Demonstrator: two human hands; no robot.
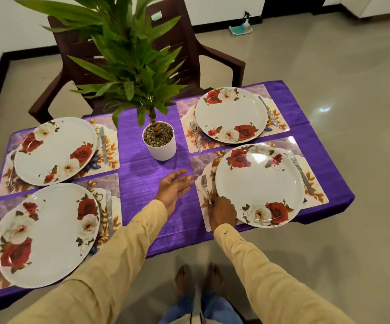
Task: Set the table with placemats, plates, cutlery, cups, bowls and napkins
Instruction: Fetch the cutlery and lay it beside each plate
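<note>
The right hand (222,215) pinches the handle of the fork (205,187), which lies on the placemat (318,195) just left of the near-right floral plate (259,185); the left hand (175,190) hovers spread further left of that plate; the fork should be set straight, clear of the rim.

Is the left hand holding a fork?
No, the left hand hovers open and empty over the purple tablecloth, while the right hand holds the fork.

purple tablecloth (142,178), white plates (259,183) with red roses, white pot (162,149)
</note>
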